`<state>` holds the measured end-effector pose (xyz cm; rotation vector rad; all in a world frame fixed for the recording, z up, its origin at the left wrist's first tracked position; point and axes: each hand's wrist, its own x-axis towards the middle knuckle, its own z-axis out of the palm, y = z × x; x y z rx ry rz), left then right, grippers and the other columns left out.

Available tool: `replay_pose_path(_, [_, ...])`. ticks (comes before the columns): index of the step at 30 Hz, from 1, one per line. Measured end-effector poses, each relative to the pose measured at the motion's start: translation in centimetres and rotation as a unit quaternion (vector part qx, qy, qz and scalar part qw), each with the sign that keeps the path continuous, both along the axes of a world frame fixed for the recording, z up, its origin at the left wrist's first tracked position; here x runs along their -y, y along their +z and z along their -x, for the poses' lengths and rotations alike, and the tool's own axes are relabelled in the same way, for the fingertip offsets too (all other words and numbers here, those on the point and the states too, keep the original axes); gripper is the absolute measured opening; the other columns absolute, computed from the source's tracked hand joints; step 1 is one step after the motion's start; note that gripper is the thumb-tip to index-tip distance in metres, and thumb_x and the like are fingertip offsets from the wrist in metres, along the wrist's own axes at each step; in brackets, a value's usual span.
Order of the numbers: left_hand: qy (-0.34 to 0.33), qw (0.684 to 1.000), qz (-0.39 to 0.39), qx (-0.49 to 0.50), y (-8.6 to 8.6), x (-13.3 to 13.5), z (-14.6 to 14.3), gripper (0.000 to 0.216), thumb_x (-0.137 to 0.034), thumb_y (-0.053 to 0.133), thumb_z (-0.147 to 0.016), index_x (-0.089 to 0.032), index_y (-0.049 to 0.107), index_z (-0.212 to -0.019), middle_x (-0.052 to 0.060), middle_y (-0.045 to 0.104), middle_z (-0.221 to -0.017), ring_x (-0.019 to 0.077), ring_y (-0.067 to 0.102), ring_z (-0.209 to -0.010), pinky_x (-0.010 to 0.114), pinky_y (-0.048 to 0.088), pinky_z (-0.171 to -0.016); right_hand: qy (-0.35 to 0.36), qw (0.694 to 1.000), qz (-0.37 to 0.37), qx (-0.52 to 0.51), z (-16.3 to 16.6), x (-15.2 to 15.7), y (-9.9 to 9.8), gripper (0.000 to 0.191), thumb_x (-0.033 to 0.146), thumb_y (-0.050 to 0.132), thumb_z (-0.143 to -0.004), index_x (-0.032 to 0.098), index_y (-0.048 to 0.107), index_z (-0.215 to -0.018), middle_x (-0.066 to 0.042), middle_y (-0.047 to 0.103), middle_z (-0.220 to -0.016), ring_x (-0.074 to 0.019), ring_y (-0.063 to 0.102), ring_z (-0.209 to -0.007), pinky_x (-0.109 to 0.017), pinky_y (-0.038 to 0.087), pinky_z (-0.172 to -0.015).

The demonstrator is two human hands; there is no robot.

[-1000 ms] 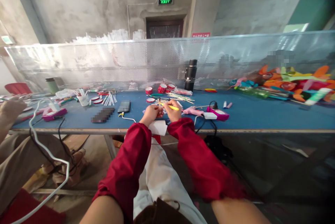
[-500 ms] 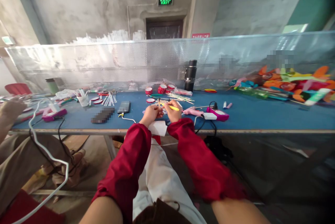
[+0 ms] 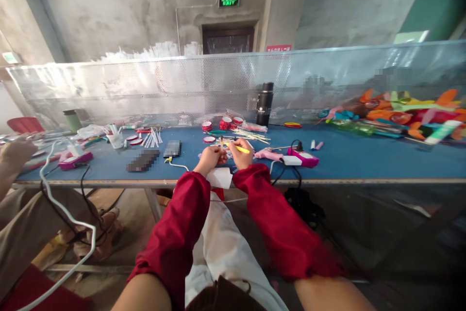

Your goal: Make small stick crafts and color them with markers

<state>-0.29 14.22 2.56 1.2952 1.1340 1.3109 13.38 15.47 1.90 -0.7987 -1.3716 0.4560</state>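
Note:
My right hand [image 3: 240,156] is closed on a yellow marker pen [image 3: 243,150], whose tip points left toward my other hand. Pinched in my left hand [image 3: 208,159] is a small thin upright piece [image 3: 222,140] with a dark upper end; it is too small to name. The marker's tip is close to this piece, but whether they touch I cannot tell. Below both hands, a white card or paper [image 3: 220,178] sticks out over the table's front edge. Behind them lie thin wooden sticks [image 3: 251,135] and round red-and-white pieces [image 3: 226,122].
A pink glue gun [image 3: 268,155] and a purple device [image 3: 307,159] lie at my right on the blue table [image 3: 357,163]. A black bottle [image 3: 265,106] stands behind. Two phones lie left; colourful pieces [image 3: 407,114] are heaped far right. A co-worker's hand [image 3: 16,152] shows at far left.
Almost nothing differs. Both my hands stay in place with the marker pen and the small piece; the view has shifted slightly.

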Motion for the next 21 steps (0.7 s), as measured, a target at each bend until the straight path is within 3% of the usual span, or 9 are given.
replay_pose_path(4, [-0.002,1.0,0.001,0.003,0.02,-0.01,-0.05,0.021,-0.011,0.074,-0.089,-0.013,0.064,-0.07,0.002,0.069,-0.062,0.0093,0.061,-0.048,0.021,0.054,-0.057,0.027,1.0,0.012,0.012,-0.01,0.18,0.07,0.025,0.05,0.066,-0.083,0.028,0.057,-0.075,-0.003,0.077,-0.075,-0.0228,0.071,-0.07,-0.035,0.056,-0.068])
replay_pose_path(10, [0.008,1.0,-0.001,-0.001,0.08,0.14,-0.09,0.021,-0.008,0.066,-0.092,-0.012,0.065,-0.071,0.001,0.068,-0.063,0.009,0.06,-0.049,0.022,0.056,-0.061,-0.005,1.0,0.01,-0.006,-0.05,-0.01,0.1,0.025,0.049,0.064,-0.082,0.027,0.055,-0.072,-0.003,0.075,-0.073,-0.0221,0.07,-0.07,-0.034,0.056,-0.069])
replay_pose_path(16, [-0.004,1.0,0.002,0.0,0.25,0.3,-0.09,0.023,-0.012,0.074,-0.09,-0.012,0.063,-0.07,0.001,0.067,-0.062,0.0086,0.06,-0.048,0.02,0.052,-0.055,0.05,0.999,0.014,0.003,0.09,0.03,0.06,0.026,0.05,0.066,-0.081,0.027,0.057,-0.075,-0.002,0.076,-0.074,-0.022,0.072,-0.07,-0.034,0.056,-0.069])
replay_pose_path(21, [0.001,1.0,-0.003,-0.001,0.33,0.35,-0.03,0.019,-0.009,0.071,-0.09,-0.012,0.066,-0.072,0.001,0.069,-0.063,0.0079,0.06,-0.048,0.019,0.052,-0.055,-0.011,1.0,0.011,-0.02,-0.01,-0.15,0.01,0.025,0.049,0.065,-0.081,0.028,0.056,-0.072,-0.003,0.075,-0.07,-0.0224,0.07,-0.067,-0.035,0.056,-0.067])
